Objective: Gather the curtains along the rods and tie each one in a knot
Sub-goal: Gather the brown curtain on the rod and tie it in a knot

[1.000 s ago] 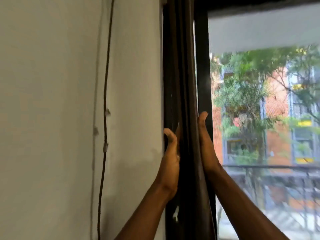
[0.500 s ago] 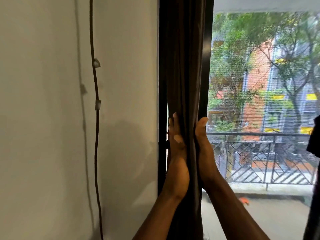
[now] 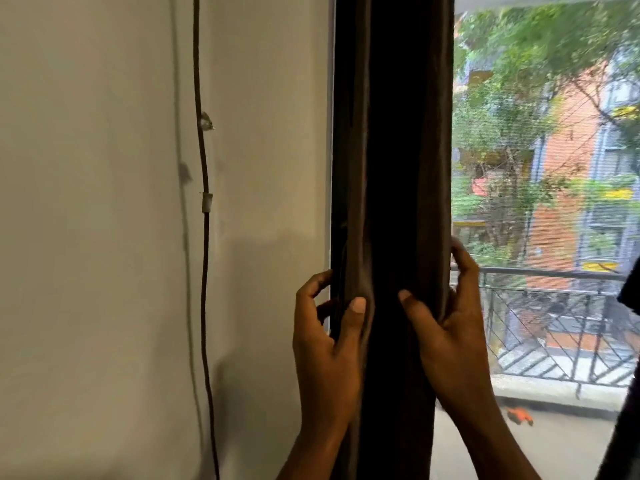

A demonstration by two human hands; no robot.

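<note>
A dark brown curtain [image 3: 394, 140] hangs bunched into a narrow vertical column at the window's left edge. My left hand [image 3: 325, 344] wraps its left side, thumb pressed on the front folds and fingers curled behind the edge. My right hand [image 3: 446, 327] clasps its right side, thumb on the front, fingers round the back. Both hands squeeze the bundle between them at about the same height. The rod is out of view above.
A pale wall [image 3: 104, 237] fills the left, with a dark cable [image 3: 204, 237] clipped down it. Right of the curtain, the window shows a balcony railing [image 3: 554, 327], trees and a brick building. Another dark curtain edge [image 3: 628, 393] shows at far right.
My view has tilted down along the curtain. Both hands slid lower on it and went from flat palms pressing the sides to fingers and thumbs wrapped around the bundle.
</note>
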